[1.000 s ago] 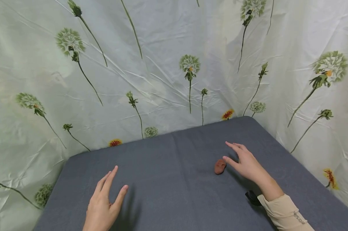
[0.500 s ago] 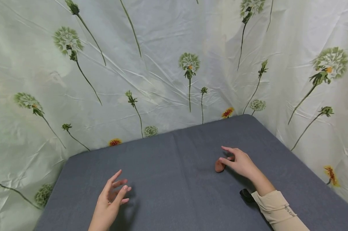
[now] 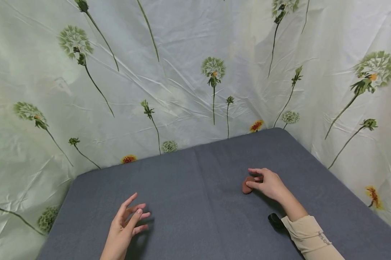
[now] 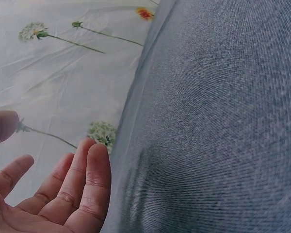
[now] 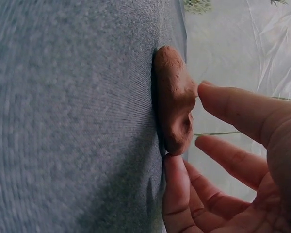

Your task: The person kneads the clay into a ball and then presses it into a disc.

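A reddish-brown lump (image 5: 174,97), smooth and oblong with a hollow in one side, lies on the grey cloth. In the head view my right hand (image 3: 268,183) reaches over the lump (image 3: 246,187), its thumb overlapping it. Seen from the right wrist, the thumb tip is right at the lump's upper face and one fingertip meets its end; the other fingers are spread and loosely bent. On the left, my left hand (image 3: 122,227) hovers over the cloth, fingers apart and relaxed, holding nothing. The left wrist view shows that left hand (image 4: 63,194) with its palm side visible.
The grey cloth-covered table (image 3: 182,202) spreads under both hands. Behind it and at its sides hangs a pale curtain (image 3: 182,72) printed with dandelions. A black object (image 3: 275,221) shows beside the beige right sleeve (image 3: 307,234).
My right hand has come down and left onto the lump, its fingers bending more. My left hand has moved slightly right, its fingers loosening from straight to bent.
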The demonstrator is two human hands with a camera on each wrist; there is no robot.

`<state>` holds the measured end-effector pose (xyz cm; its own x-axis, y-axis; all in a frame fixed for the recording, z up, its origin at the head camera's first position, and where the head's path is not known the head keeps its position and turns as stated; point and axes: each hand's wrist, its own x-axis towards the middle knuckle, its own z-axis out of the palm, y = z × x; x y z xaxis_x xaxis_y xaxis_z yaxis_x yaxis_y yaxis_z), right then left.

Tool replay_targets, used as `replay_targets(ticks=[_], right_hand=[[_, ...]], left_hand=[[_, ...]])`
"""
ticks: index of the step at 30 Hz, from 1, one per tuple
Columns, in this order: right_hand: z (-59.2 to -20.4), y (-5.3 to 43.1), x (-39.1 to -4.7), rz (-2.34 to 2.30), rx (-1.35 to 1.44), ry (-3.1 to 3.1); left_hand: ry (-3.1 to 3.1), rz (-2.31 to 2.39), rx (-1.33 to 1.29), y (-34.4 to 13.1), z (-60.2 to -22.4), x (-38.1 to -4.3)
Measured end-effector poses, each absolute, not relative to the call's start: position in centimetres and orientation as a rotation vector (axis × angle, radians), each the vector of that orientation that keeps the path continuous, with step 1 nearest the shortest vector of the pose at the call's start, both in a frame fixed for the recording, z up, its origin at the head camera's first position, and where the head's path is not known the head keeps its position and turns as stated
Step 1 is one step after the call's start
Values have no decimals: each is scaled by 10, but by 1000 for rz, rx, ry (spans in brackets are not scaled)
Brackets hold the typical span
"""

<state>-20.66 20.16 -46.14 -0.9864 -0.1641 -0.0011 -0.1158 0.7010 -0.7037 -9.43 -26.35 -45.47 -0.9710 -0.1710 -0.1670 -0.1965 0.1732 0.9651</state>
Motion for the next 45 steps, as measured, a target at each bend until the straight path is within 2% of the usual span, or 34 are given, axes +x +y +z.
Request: replay_targets(ticks=[19,45], right_hand=[[-466,201,-202,-1209,-119,2888],[-467,199,-199,-1269,-103,2945]], left_hand=[[2330,2001,-409,-265,-460,-96],[2272,2020,-453,-264,-463,-95]])
